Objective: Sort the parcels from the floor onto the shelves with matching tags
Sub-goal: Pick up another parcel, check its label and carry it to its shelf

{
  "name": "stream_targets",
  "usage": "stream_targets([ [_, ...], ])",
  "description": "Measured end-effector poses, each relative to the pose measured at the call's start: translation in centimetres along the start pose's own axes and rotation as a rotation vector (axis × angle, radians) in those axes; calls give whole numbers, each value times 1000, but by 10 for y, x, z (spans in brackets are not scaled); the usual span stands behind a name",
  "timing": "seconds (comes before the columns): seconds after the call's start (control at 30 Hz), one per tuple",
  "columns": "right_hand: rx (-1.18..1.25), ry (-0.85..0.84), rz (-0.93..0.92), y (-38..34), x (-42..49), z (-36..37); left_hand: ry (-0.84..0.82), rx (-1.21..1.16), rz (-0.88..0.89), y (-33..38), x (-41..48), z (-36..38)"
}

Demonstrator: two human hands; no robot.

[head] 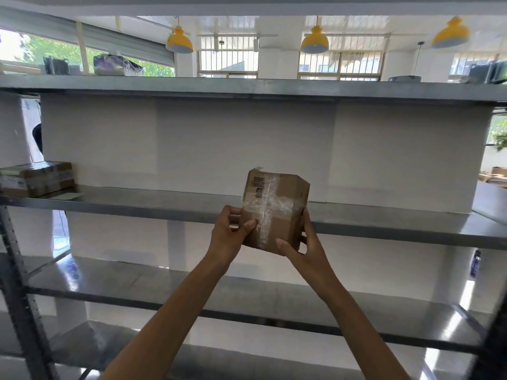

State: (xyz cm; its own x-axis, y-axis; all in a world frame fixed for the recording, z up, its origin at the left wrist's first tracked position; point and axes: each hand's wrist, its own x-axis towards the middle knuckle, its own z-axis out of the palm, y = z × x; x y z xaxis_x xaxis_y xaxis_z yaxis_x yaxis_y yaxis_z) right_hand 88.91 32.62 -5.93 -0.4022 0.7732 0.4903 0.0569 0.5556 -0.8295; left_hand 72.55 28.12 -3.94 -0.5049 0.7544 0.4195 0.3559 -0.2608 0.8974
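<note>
A small brown cardboard parcel, taped over and bearing a barcode label at its upper left, is held up in front of the grey metal shelf. My left hand grips its left side, thumb on the front face. My right hand holds its lower right corner, fingers behind the box. The parcel is tilted and hangs at the shelf's front edge; whether it touches the shelf cannot be told.
A stack of flat brown parcels lies at the left end of the same shelf. Another shelf runs above with bags on top, and two lower shelves sit below. A dark perforated upright stands at left.
</note>
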Motion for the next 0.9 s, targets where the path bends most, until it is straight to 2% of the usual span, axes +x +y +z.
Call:
stream_targets([
  [0.17,176,-22,19,1,0,-21,-41,-55,-43,4,-8,6],
  [0.33,418,-109,46,8,-1,-23,-283,-221,-190,9,-14,15],
  [0.43,410,-128,22,11,0,-25,-223,-206,-161,7,-15,17],
  [0.63,15,120,-173,3,-3,-19,-93,-153,-103,-4,-16,18],
  [0.77,-451,186,-478,-1,-2,-7,-17,-87,-110,-9,-20,28],
  [0.9,-665,195,-421,0,-5,-3,2,-81,-83,0,-19,29],
])
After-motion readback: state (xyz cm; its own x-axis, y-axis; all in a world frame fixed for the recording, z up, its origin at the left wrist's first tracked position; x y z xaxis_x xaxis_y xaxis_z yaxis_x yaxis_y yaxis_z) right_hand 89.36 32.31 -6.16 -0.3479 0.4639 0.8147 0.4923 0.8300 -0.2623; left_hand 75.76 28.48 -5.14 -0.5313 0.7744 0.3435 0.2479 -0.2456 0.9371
